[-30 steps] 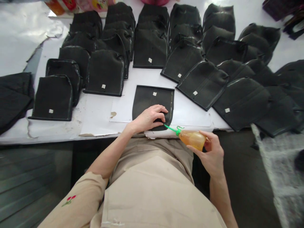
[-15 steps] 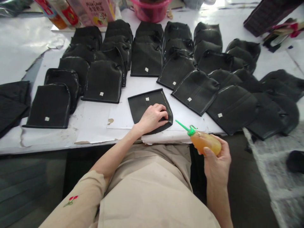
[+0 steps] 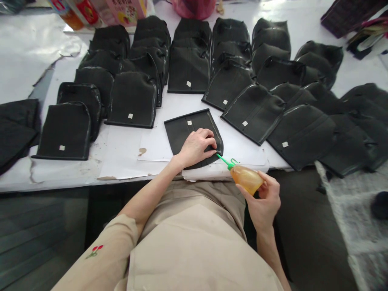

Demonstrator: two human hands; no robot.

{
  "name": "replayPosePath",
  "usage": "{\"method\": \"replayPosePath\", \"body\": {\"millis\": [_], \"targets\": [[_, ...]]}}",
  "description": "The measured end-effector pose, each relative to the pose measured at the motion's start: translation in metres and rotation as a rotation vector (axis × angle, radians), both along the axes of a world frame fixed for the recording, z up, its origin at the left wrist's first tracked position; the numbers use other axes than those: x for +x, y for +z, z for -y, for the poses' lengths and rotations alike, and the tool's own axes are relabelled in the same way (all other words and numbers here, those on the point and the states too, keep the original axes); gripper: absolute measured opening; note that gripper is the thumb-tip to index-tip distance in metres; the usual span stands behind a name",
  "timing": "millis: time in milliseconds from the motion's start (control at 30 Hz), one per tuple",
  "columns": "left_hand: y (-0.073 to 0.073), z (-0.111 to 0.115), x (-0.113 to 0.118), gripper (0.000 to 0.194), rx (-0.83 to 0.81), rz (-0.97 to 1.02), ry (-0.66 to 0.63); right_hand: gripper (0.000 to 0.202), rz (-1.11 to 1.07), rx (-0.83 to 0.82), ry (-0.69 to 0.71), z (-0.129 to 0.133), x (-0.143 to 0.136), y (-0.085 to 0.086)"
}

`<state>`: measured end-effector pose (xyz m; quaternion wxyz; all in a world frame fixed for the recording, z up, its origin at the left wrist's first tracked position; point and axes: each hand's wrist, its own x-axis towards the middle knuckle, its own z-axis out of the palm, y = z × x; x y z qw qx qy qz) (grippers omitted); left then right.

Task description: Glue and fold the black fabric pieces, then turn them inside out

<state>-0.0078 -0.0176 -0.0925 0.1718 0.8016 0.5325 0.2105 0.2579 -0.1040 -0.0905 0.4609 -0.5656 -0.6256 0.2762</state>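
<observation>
A black leather-like piece (image 3: 178, 131) with a rounded end and a small pale sticker lies on the white paper before me. My left hand (image 3: 198, 146) rests on it with bent fingers, thumb and fingertips gripping near its right edge. In my right hand (image 3: 263, 198) is a soft squeeze bottle (image 3: 247, 179) of amber liquid, probably glue, tilted so that its green nozzle (image 3: 223, 159) points up and left. The nozzle's tip meets the piece's lower right edge, right by my left thumb. A shiny line runs along the piece's right side.
Overlapping rows of similar black pieces (image 3: 189, 68) fan across the table (image 3: 121, 165) behind and to both sides. Black fabric (image 3: 18, 129) lies at far left. At the back stand bottles (image 3: 86, 14), a pink box (image 3: 129, 12), a pink tub (image 3: 194, 8) and a dark basket (image 3: 348, 16).
My right hand has brought the bottle left and slightly up, so its nozzle tip now reaches the piece's edge. My left hand stays on the piece. The view has shifted slightly.
</observation>
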Motion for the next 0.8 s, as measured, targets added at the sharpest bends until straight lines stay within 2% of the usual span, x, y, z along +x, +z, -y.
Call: {"method": "replayPosePath", "body": {"millis": [167,400,533,700,800], "targets": [[0.000,0.000,-0.001,0.009,-0.008,0.007,-0.008,0.059,0.173,0.119,0.056,0.005,0.007,0.002],[0.001,-0.001,-0.002,0.010,-0.020,0.008,-0.008,0.059,0.246,0.165,0.040,0.008,0.005,0.005],[-0.001,0.001,-0.009,0.021,-0.037,0.017,-0.086,0.060,0.248,0.189,0.027,0.005,0.000,0.004],[-0.002,0.004,-0.014,0.025,-0.036,0.048,-0.087,0.061,0.212,0.166,0.022,0.001,-0.001,-0.001],[-0.002,0.005,-0.018,0.029,-0.051,0.072,-0.138,0.060,0.157,0.147,0.022,0.001,-0.004,-0.003]]}}
